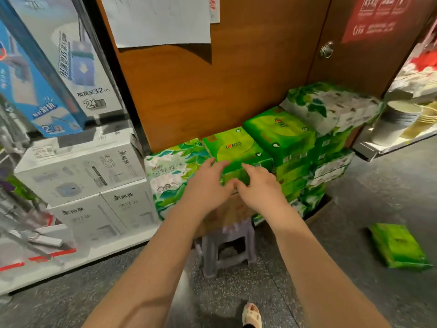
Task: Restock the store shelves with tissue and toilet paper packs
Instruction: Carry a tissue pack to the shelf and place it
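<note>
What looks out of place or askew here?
One green pack lies alone on the floor, right of the stack, tilted, apart from the rest. Both hands, left and right, reach toward the stack's front pack.

Our left hand (208,185) and right hand (257,185) side by side, thumbs nearly touching, fingers on front of tissue pack (236,147). Left of our fingers: leaf-print pack (170,176), then stacked boxes (80,171). Right of fingers: more stacked packs (281,131). Behind fingertips: wooden panel (212,91). Below our palms: carton (227,214) on stool (224,247). Far right on floor: loose pack (399,247). Shelf with cups (397,119) beyond it.
</note>
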